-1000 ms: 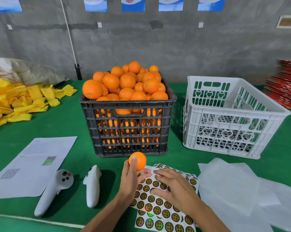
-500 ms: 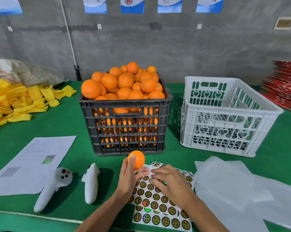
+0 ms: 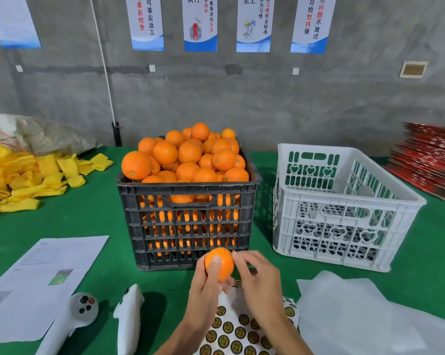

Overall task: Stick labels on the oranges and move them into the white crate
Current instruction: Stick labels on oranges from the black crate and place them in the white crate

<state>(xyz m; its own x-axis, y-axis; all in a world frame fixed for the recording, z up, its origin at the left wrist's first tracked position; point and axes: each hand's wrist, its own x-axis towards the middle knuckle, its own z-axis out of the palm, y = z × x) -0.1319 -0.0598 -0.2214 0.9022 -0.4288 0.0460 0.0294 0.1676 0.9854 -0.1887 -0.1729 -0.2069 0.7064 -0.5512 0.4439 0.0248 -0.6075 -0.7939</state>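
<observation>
Since the earlier frame the right hand (image 3: 261,283) has lifted off the label sheet (image 3: 231,329) and come up to the orange (image 3: 219,263), and both hands with the fruit have risen in front of the black crate (image 3: 188,221). The left hand (image 3: 206,290) grips the orange, thumb across its near face and fingers curled behind; the right hand's curled fingertips touch the fruit's upper right side, at about two o'clock, and whether they pinch a label there I cannot tell. The orange is round, with no clear long axis, and its stem end is not visible. It sits just above the label sheet, at six o'clock from the black crate, which is heaped with oranges. The white crate (image 3: 344,208) stands at three o'clock from the black one, on the green table cover (image 3: 93,206). Two white controllers (image 3: 128,319) lie at eight o'clock from the hands, beside a printed paper (image 3: 37,278). White foam sheets (image 3: 357,316) lie at four o'clock, yellow foam sleeves (image 3: 24,180) at ten o'clock, red flat cartons (image 3: 431,162) at two o'clock. Behind is a grey concrete wall (image 3: 267,98) hung with posters (image 3: 200,21).
</observation>
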